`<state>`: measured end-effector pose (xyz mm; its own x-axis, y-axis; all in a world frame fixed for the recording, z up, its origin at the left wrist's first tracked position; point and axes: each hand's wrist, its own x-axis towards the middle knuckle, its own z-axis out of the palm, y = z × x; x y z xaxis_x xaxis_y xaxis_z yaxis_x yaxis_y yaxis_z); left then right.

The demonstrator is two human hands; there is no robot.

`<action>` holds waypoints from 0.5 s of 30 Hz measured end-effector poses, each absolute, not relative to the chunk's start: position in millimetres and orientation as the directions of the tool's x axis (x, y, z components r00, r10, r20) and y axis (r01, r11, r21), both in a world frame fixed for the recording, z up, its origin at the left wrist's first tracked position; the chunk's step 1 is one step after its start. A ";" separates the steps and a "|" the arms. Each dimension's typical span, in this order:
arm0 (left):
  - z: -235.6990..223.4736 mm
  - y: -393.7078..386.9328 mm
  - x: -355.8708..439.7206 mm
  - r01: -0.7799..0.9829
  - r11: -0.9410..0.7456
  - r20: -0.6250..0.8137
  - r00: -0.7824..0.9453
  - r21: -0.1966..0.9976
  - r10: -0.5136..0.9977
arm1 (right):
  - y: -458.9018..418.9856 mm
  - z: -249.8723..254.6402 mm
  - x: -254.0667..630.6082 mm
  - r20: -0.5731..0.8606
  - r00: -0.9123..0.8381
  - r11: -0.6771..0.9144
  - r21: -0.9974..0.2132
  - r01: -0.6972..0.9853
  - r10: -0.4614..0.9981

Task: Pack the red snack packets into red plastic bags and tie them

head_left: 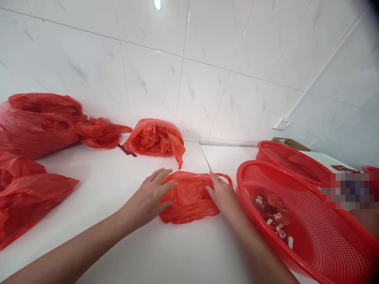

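A red plastic bag (189, 199) lies crumpled and flattened on the white table in front of me. At its left end is my left hand (154, 193), palm toward the bag, fingers spread and gripping nothing. My right hand (222, 193) rests against the bag's right end, beside a loop of its handle. Thumb and forefinger there stand apart; the other fingers are partly hidden. Just behind, a second red plastic bag (156, 138), stuffed with crumpled red plastic, sits by the wall.
Large red bags (38, 126) fill the left side. On the right stands a red mesh basket (308, 221) holding several small dark-red packets (276, 221). Another red basket (290, 161) is behind it. A cardboard box (291, 143) and a wall socket (282, 123) are farther back. Another person's arm shows at far right.
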<state>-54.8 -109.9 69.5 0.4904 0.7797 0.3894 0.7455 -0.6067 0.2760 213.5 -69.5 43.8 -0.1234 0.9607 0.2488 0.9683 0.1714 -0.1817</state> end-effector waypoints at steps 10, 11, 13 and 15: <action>45.5 -99.6 -50.3 0.634 -0.241 0.237 0.094 0.735 0.967 | -172.5 128.6 246.8 0.597 -0.300 0.394 -0.030 0.919 0.744; 44.9 -101.6 -48.8 0.617 -0.230 0.238 0.071 0.753 0.969 | -168.7 137.0 269.1 0.573 -0.184 0.289 -0.097 0.952 0.799; 43.3 -106.0 -45.7 0.575 -0.178 0.200 0.025 0.799 0.979 | -152.9 144.6 317.6 0.466 0.018 0.100 -0.228 0.969 0.885; 41.1 -109.2 -43.0 0.522 -0.110 0.137 -0.013 0.846 0.991 | -134.0 138.9 362.4 0.221 0.085 -0.018 -0.287 0.958 0.972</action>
<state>-43.0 -109.2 41.1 -0.0128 0.9905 0.1366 0.5218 -0.1099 0.8460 362.4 -134.0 138.9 0.0845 0.9717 0.2206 0.9578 -0.0182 -0.2870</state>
